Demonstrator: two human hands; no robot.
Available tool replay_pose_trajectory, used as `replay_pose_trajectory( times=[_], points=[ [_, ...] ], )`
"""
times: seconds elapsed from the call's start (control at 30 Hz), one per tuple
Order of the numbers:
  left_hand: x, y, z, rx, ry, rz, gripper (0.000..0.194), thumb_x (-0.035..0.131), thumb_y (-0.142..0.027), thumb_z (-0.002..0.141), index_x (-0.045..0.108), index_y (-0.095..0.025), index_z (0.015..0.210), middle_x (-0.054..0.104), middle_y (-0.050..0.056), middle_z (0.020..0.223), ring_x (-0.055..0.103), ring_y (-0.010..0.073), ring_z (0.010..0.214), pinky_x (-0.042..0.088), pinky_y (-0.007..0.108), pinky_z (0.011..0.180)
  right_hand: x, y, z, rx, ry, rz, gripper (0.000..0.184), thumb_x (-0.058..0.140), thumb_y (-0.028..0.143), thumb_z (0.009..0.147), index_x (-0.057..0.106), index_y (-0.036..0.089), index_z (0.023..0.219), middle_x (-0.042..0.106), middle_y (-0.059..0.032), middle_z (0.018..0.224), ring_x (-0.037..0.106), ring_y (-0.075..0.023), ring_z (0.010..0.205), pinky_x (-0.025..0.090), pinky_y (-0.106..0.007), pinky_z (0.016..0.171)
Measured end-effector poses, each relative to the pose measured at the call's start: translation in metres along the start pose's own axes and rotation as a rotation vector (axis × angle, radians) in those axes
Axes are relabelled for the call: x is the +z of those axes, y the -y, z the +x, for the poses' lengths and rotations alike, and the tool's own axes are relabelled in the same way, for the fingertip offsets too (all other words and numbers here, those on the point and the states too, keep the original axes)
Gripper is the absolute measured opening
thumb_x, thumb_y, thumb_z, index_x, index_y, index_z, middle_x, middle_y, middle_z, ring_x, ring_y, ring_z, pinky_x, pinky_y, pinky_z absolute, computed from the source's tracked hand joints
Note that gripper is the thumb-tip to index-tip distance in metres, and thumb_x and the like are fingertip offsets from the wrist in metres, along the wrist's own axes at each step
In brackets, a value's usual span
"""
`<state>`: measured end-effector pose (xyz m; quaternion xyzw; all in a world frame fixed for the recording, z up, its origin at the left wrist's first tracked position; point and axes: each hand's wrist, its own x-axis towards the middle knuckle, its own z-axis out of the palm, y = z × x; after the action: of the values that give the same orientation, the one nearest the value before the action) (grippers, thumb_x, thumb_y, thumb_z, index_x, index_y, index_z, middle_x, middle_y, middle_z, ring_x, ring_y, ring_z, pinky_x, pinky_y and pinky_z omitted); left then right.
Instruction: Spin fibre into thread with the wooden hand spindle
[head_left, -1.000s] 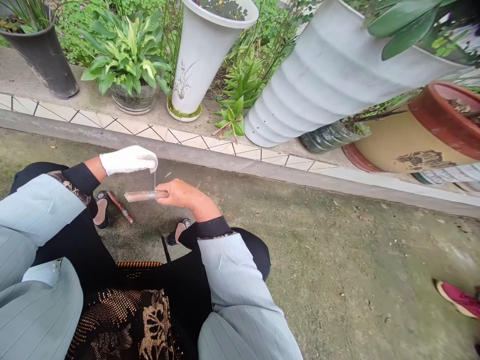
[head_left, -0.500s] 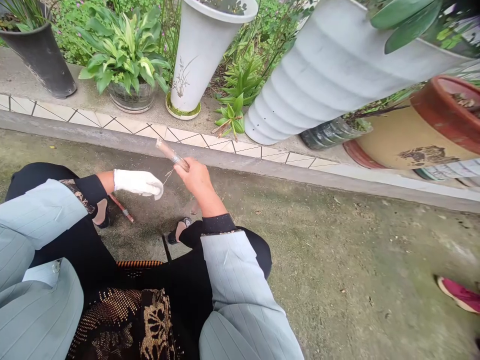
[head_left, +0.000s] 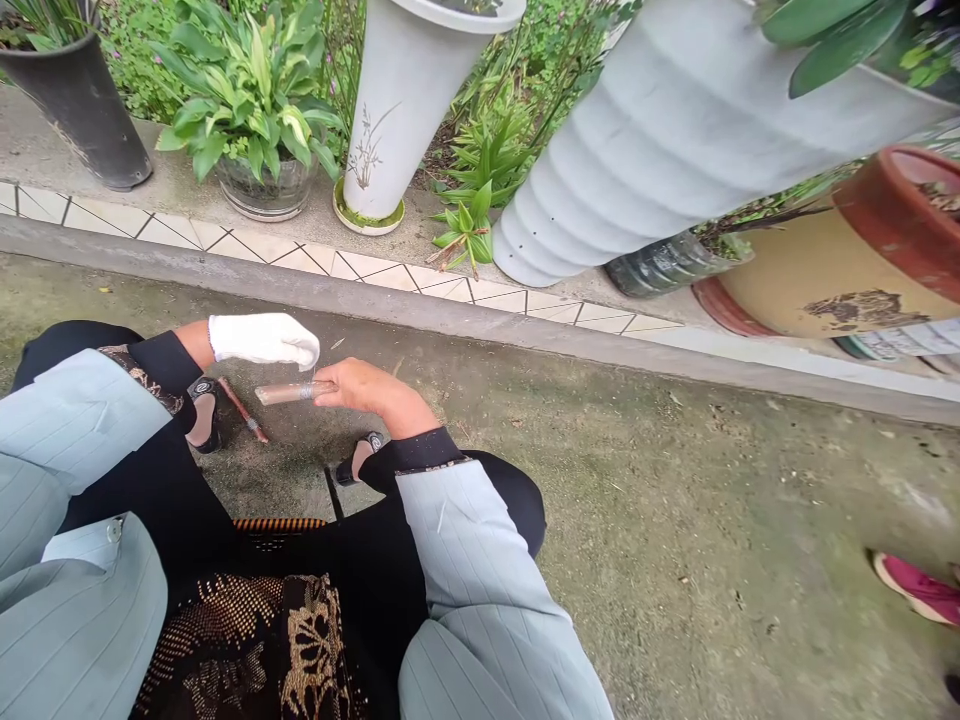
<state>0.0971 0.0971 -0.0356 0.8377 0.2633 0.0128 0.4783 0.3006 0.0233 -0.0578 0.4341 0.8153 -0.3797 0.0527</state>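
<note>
My right hand (head_left: 356, 386) is closed round a short, pale brown stick (head_left: 281, 393), its free end pointing left. Silvery wire (head_left: 306, 390) is wound in a band on the stick, just ahead of my fingers. My left hand (head_left: 266, 340), in a white glove, is just above the stick with its fingers curled together. A thin strand ran from this glove to the stick a moment ago; now the strand is too fine to make out. On the ground by my left foot lies a reddish-brown stick (head_left: 241, 408) with a similar silvery band.
A tiled ledge (head_left: 360, 265) runs across in front, bearing a black pot (head_left: 82, 110), a leafy plant (head_left: 251, 105), a white vase (head_left: 394, 110), a tall ridged white planter (head_left: 615, 150) and a tan pot (head_left: 817, 270). Another person's red shoe (head_left: 919, 588) is at the right.
My right hand has lowered and turned the stick from pointing up-left to lying nearly level. My gloved left hand has risen slightly and moved a little left, now above the stick.
</note>
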Motion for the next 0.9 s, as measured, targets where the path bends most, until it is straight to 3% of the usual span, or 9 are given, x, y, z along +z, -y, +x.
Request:
replay_pose_trajectory(
  times=[0.1, 0.17, 0.3, 0.43, 0.53, 0.63, 0.77, 0.9],
  points=[
    [-0.005, 0.005, 0.003, -0.012, 0.138, -0.044, 0.023, 0.051, -0.029, 0.089, 0.063, -0.010, 0.082, 0.060, 0.000, 0.077, 0.043, 0.0091, 0.068, 0.036, 0.020, 0.066, -0.009, 0.005, -0.011, -0.123, -0.081, 0.186, 0.017, 0.063, 0.033, 0.080, 0.068, 0.018, 0.086, 0.056, 0.0038, 0.068, 0.045, -0.0092, 0.062, 0.029, -0.021, 0.061],
    [-0.003, 0.012, 0.006, -0.038, 0.123, -0.126, 0.024, 0.051, -0.031, 0.089, 0.060, -0.010, 0.083, 0.057, 0.000, 0.075, 0.042, 0.0095, 0.067, 0.036, 0.021, 0.064, -0.015, 0.005, -0.017, -0.124, -0.187, 0.278, 0.023, 0.063, 0.035, 0.079, 0.068, 0.017, 0.091, 0.057, 0.0035, 0.071, 0.047, -0.0098, 0.065, 0.031, -0.021, 0.063],
    [0.013, 0.015, 0.010, -0.058, 0.147, -0.300, 0.030, 0.045, -0.035, 0.092, 0.060, -0.010, 0.089, 0.053, 0.000, 0.068, 0.041, 0.0099, 0.060, 0.036, 0.023, 0.058, -0.023, -0.003, -0.018, 0.066, -0.523, 0.406, 0.035, 0.057, 0.041, 0.081, 0.065, 0.014, 0.104, 0.059, 0.0007, 0.076, 0.051, -0.0125, 0.069, 0.036, -0.023, 0.066],
    [0.025, 0.003, 0.009, -0.035, 0.237, -0.279, 0.032, 0.045, -0.036, 0.093, 0.064, -0.011, 0.090, 0.053, 0.000, 0.065, 0.040, 0.0096, 0.057, 0.034, 0.023, 0.056, -0.023, -0.012, -0.011, 0.352, -0.625, 0.301, 0.035, 0.047, 0.044, 0.089, 0.062, 0.016, 0.103, 0.063, -0.0038, 0.079, 0.055, -0.0169, 0.070, 0.040, -0.026, 0.066],
    [0.025, -0.005, 0.007, -0.048, 0.298, -0.273, 0.029, 0.050, -0.036, 0.091, 0.066, -0.012, 0.090, 0.053, -0.001, 0.060, 0.037, 0.0095, 0.054, 0.032, 0.023, 0.054, -0.022, -0.014, -0.009, 0.513, -0.593, 0.037, 0.032, 0.049, 0.043, 0.090, 0.061, 0.019, 0.108, 0.067, -0.0094, 0.094, 0.060, -0.0226, 0.084, 0.041, -0.030, 0.072],
    [0.018, -0.007, 0.005, -0.038, 0.295, -0.222, 0.028, 0.051, -0.036, 0.090, 0.066, -0.012, 0.088, 0.055, 0.000, 0.063, 0.037, 0.0094, 0.057, 0.033, 0.022, 0.056, -0.017, -0.015, -0.008, 0.527, -0.460, -0.142, 0.033, 0.048, 0.041, 0.092, 0.059, 0.019, 0.114, 0.068, -0.0136, 0.103, 0.062, -0.0256, 0.091, 0.041, -0.031, 0.074],
    [0.004, -0.005, 0.002, 0.012, 0.179, -0.058, 0.027, 0.049, -0.032, 0.091, 0.063, -0.011, 0.080, 0.058, 0.000, 0.071, 0.041, 0.0091, 0.065, 0.034, 0.021, 0.062, -0.007, -0.016, -0.001, 0.322, -0.181, -0.217, 0.027, 0.057, 0.038, 0.088, 0.064, 0.019, 0.106, 0.069, -0.0120, 0.099, 0.061, -0.0223, 0.087, 0.037, -0.028, 0.069],
    [-0.005, 0.003, 0.002, 0.003, 0.111, -0.073, 0.027, 0.050, -0.033, 0.091, 0.059, -0.011, 0.078, 0.057, 0.000, 0.075, 0.042, 0.0088, 0.068, 0.036, 0.021, 0.067, -0.003, -0.009, -0.001, 0.004, -0.066, 0.018, 0.018, 0.064, 0.033, 0.082, 0.067, 0.019, 0.091, 0.064, -0.0003, 0.077, 0.053, -0.0126, 0.069, 0.032, -0.023, 0.063]
  ],
)
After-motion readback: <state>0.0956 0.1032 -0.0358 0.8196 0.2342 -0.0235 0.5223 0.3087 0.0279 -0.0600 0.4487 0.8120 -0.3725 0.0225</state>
